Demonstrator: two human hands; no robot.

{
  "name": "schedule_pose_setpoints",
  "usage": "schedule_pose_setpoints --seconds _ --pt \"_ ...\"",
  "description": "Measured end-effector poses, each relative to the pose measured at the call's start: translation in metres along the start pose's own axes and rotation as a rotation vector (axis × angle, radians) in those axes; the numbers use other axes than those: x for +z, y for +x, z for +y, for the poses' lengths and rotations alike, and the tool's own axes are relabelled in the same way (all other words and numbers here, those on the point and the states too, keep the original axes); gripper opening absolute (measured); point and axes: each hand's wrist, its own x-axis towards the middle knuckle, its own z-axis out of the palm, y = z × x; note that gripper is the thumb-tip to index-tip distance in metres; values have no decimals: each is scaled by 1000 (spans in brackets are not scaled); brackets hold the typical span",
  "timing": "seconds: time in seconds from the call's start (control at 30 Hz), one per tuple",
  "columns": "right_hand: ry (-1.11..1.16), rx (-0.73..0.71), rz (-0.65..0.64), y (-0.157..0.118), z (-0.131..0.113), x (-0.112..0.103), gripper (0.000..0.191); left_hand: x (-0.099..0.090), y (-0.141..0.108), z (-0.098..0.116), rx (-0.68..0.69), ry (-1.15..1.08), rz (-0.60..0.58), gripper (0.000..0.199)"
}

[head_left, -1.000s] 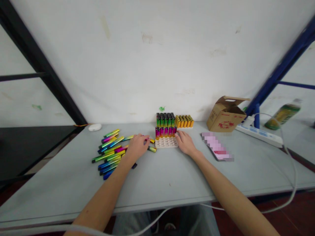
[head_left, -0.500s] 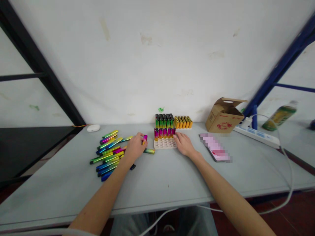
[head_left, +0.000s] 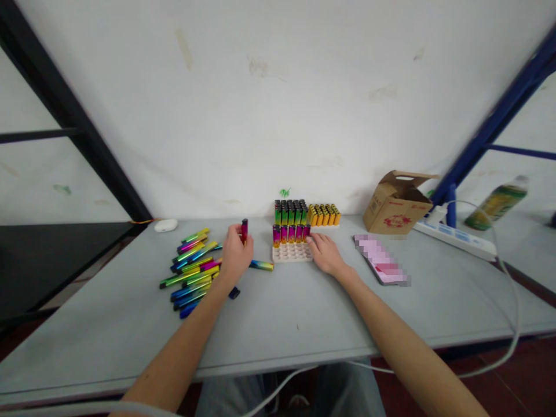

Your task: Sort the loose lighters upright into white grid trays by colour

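Observation:
My left hand [head_left: 237, 255] holds a purple-red lighter [head_left: 244, 230] upright, its dark end up. Left of it lies a loose pile of shiny coloured lighters [head_left: 191, 278], and one more lighter [head_left: 262, 265] lies to its right. My right hand [head_left: 324, 253] rests at the right edge of a white tray [head_left: 292, 253] with round holes; its fingertips touch the tray's side and the endmost lighter. Purple lighters [head_left: 291, 234] stand in a row at the back of that tray. Green lighters [head_left: 290, 212] with black tops stand behind them.
Yellow lighters [head_left: 324, 215] stand in another tray at the back. To the right are a phone [head_left: 380, 260], a cardboard box [head_left: 396, 208], a power strip [head_left: 456, 238] and a bottle [head_left: 497, 204]. A white case [head_left: 165, 225] lies at the back left.
My left hand has moved slightly left, and the purple lighter in it now stands upright above the fingers. My right hand has stayed at the tray's edge.

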Motion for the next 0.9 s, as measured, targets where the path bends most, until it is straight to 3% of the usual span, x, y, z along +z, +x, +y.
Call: schedule_pose_setpoints --seconds 0.1,0.17,0.23,0.33,0.47,0.6,0.83,0.9 --pt "31 -7 6 0 0 0 48 -4 -3 12 -56 -248 32 20" --pt "40 -12 11 0 1 -1 48 -6 -6 21 -50 -465 -10 20" --pt "39 -19 15 0 1 -1 49 -8 -9 30 -93 -701 -196 22" --pt "38 -21 17 0 1 -1 52 -9 -17 42 -268 -989 -524 26" --pt "32 -13 16 0 2 0 54 -8 -27 53 -362 -1282 -707 16" --pt "26 -26 10 0 1 0 55 -4 -33 55 -405 -1353 -763 15" --pt "22 -21 13 -1 -1 -2 54 -11 -26 51 -476 -1483 -752 16" --pt "18 -21 8 -1 -1 -2 54 -16 -22 50 -538 -1500 -784 30"
